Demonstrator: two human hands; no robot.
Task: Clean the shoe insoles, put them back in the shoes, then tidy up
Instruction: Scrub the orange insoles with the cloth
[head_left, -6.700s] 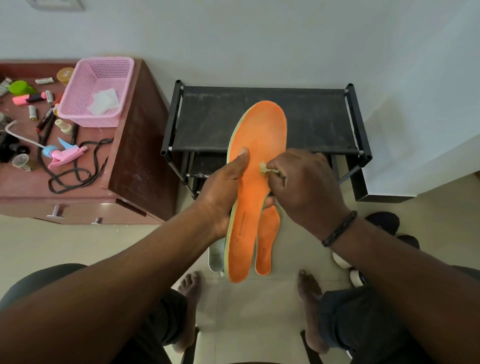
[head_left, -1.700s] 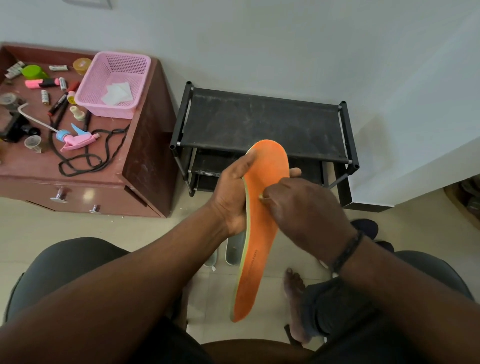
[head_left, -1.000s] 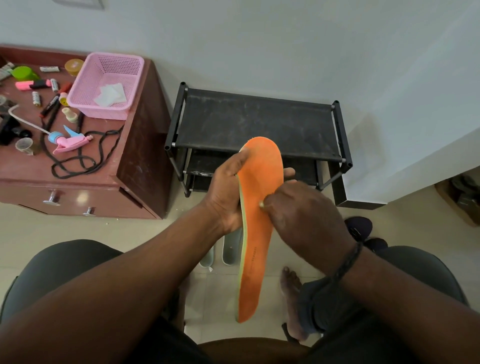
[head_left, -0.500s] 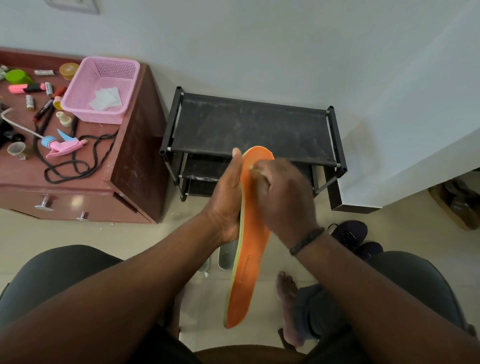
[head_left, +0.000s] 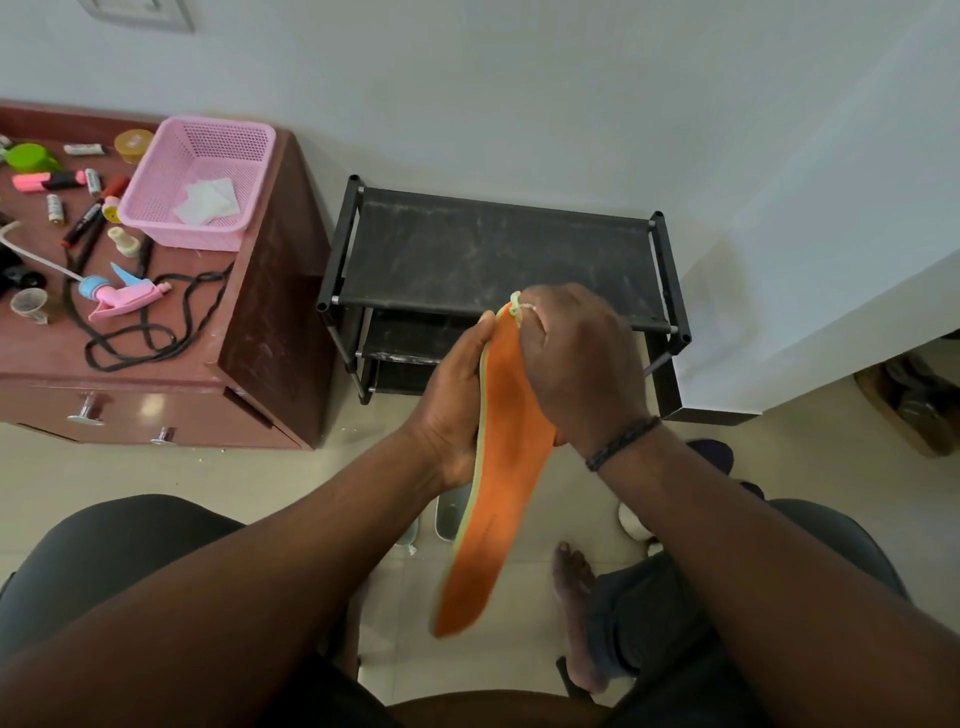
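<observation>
The left hand grips the orange insole by its left edge, thumb along the rim and fingers behind it, holding it tilted on end in front of the black shoe rack; the right hand is curled over the insole's upper end and pinches a small pale scrap, probably a bit of cloth or wipe, right at the toe tip; the insole hangs in the air just in front of the rack, its heel end pointing down toward the floor between the person's knees. The step in hand looks like wiping the insole's orange face; to do it well, the left hand should brace the foam from behind so it does not bend away under pressure; strokes should run the whole length from toe to heel, overlapping, and take in the greenish rim; the scrap is small, so turning it to a clean side would help. Left of the rack, the tabletop carries a pink basket with white wipes in it, and a pink spray head beside a black cord; a shoe lies on the floor below the rack, partly hidden by the insole; whether the other insole is done I cannot tell.
</observation>
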